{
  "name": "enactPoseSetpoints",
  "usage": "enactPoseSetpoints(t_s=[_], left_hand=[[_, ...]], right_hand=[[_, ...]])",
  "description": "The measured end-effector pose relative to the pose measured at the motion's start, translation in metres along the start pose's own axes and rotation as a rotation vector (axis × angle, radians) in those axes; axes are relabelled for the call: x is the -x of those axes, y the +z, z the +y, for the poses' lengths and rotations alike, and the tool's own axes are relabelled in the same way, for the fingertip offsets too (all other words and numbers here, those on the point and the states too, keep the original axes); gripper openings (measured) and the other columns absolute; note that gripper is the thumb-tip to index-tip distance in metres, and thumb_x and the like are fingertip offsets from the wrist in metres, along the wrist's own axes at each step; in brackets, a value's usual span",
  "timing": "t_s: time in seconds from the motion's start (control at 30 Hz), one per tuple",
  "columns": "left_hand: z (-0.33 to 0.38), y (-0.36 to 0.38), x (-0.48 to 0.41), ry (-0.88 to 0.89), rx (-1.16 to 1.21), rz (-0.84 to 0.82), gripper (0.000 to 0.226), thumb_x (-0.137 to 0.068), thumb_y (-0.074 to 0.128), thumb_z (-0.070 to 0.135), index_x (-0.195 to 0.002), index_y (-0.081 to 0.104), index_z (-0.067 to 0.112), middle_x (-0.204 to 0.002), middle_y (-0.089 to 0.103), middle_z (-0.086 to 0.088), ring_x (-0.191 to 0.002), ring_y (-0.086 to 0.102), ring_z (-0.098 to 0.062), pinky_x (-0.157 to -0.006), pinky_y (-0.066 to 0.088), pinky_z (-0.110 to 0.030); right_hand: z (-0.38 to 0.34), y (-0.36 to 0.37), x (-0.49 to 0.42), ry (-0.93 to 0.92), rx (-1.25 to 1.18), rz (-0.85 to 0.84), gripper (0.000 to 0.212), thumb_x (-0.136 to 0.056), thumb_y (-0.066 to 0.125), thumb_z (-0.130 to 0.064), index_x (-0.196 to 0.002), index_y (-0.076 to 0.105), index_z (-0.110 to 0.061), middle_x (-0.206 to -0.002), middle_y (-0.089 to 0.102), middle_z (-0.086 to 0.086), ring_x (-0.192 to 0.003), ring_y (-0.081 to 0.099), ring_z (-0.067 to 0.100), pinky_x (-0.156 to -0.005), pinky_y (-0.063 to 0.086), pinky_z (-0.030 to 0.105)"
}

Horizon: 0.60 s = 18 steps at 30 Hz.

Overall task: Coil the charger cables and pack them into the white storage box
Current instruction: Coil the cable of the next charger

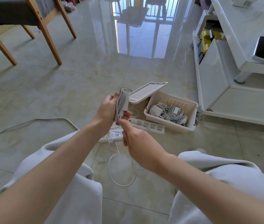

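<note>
White cord (120, 103), coiled, sits clamped in my left hand (107, 109); my right hand (137, 143) pinches its tail. Several chargers (167, 112) already lie in the open box (168, 127). One loose cable (124, 185) remains on the floor (79, 81) between my knees.

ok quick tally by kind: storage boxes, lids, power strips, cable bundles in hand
storage box: 1
lid: 1
power strips: 2
cable bundle, held in the left hand: 1
total: 5
</note>
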<state>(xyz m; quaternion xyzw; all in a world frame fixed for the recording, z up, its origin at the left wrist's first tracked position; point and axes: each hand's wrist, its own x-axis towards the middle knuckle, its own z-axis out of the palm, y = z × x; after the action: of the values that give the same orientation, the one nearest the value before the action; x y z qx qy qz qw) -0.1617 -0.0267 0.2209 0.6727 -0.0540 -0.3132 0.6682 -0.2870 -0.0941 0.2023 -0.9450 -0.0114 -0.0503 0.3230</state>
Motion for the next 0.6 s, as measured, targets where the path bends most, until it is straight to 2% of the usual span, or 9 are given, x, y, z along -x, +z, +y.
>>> enactPoseSetpoints(t_s=[0.03, 0.1, 0.17, 0.23, 0.33, 0.43, 0.5, 0.53, 0.6], left_hand=[[0.002, 0.002, 0.002, -0.020, 0.088, -0.020, 0.032, -0.103, 0.030, 0.028, -0.112, 0.046, 0.002, -0.085, 0.057, -0.014, -0.049, 0.061, -0.019, -0.059, 0.056, -0.036], [0.006, 0.005, 0.006, -0.074, 0.271, -0.055, 0.037, -0.103, 0.028, 0.027, -0.109, 0.051, -0.001, -0.082, 0.061, -0.014, -0.050, 0.062, -0.021, -0.054, 0.056, -0.031], [0.009, 0.006, 0.009, -0.116, 0.419, -0.075, 0.039, -0.103, 0.026, 0.025, -0.101, 0.057, 0.001, -0.078, 0.065, -0.015, -0.052, 0.063, -0.023, -0.052, 0.056, -0.030], [0.010, 0.006, 0.011, -0.143, 0.513, -0.111, 0.040, -0.102, 0.024, 0.023, -0.101, 0.058, 0.001, -0.078, 0.067, -0.017, -0.054, 0.063, -0.024, -0.051, 0.056, -0.029], [0.012, 0.005, 0.013, -0.188, 0.571, -0.210, 0.040, -0.100, 0.024, 0.020, -0.104, 0.057, 0.000, -0.081, 0.067, -0.019, -0.066, 0.060, -0.026, -0.051, 0.055, -0.027], [0.012, 0.003, 0.013, -0.185, 0.481, -0.281, 0.038, -0.099, 0.025, 0.019, -0.105, 0.058, 0.002, -0.080, 0.069, -0.017, -0.074, 0.061, -0.024, -0.057, 0.053, -0.027], [0.011, 0.001, 0.014, -0.156, 0.330, -0.324, 0.037, -0.098, 0.028, 0.020, -0.105, 0.059, 0.001, -0.082, 0.070, -0.016, -0.076, 0.065, -0.022, -0.064, 0.054, -0.027], [0.011, 0.000, 0.015, -0.153, 0.249, -0.347, 0.035, -0.097, 0.031, 0.021, -0.104, 0.060, 0.001, -0.081, 0.070, -0.015, -0.074, 0.066, -0.021, -0.065, 0.055, -0.026], [0.012, -0.004, 0.016, -0.167, 0.037, -0.384, 0.032, -0.091, 0.041, 0.026, -0.103, 0.060, 0.004, -0.079, 0.069, -0.009, -0.065, 0.063, -0.017, -0.057, 0.052, -0.024]], right_hand=[[0.000, -0.001, 0.000, -0.001, -0.014, -0.014, 0.038, -0.093, 0.038, 0.002, -0.129, 0.038, -0.013, -0.090, 0.055, 0.002, -0.074, 0.058, 0.028, -0.068, 0.044, 0.037], [0.004, 0.000, -0.002, 0.006, -0.016, -0.054, 0.026, -0.095, 0.037, -0.002, -0.118, 0.041, -0.013, -0.084, 0.054, 0.002, -0.074, 0.057, 0.028, -0.067, 0.044, 0.038], [0.012, 0.002, -0.005, 0.025, 0.014, -0.126, 0.025, -0.092, 0.037, 0.002, -0.112, 0.041, -0.013, -0.082, 0.051, 0.000, -0.075, 0.055, 0.028, -0.068, 0.046, 0.041], [0.019, 0.002, -0.009, 0.057, 0.035, -0.208, 0.030, -0.086, 0.036, 0.006, -0.107, 0.046, -0.013, -0.082, 0.052, 0.001, -0.076, 0.053, 0.028, -0.070, 0.046, 0.043], [0.030, -0.001, -0.016, 0.078, 0.113, -0.279, 0.027, -0.087, 0.037, 0.002, -0.102, 0.052, -0.014, -0.089, 0.060, 0.008, -0.081, 0.055, 0.029, -0.068, 0.044, 0.037], [0.043, -0.007, -0.022, 0.092, 0.195, -0.304, 0.017, -0.096, 0.039, -0.012, -0.102, 0.055, -0.013, -0.099, 0.064, 0.008, -0.088, 0.058, 0.029, -0.070, 0.045, 0.036], [0.049, -0.012, -0.024, 0.111, 0.235, -0.283, 0.028, -0.101, 0.032, -0.030, -0.105, 0.053, -0.011, -0.102, 0.064, 0.010, -0.090, 0.060, 0.030, -0.073, 0.047, 0.039], [0.052, -0.014, -0.025, 0.119, 0.249, -0.269, 0.031, -0.101, 0.031, -0.033, -0.107, 0.051, -0.010, -0.102, 0.064, 0.010, -0.090, 0.060, 0.030, -0.072, 0.047, 0.039], [0.058, -0.020, -0.025, 0.128, 0.265, -0.255, 0.020, -0.101, 0.034, -0.024, -0.106, 0.051, -0.013, -0.103, 0.064, 0.007, -0.090, 0.061, 0.027, -0.071, 0.048, 0.038]])
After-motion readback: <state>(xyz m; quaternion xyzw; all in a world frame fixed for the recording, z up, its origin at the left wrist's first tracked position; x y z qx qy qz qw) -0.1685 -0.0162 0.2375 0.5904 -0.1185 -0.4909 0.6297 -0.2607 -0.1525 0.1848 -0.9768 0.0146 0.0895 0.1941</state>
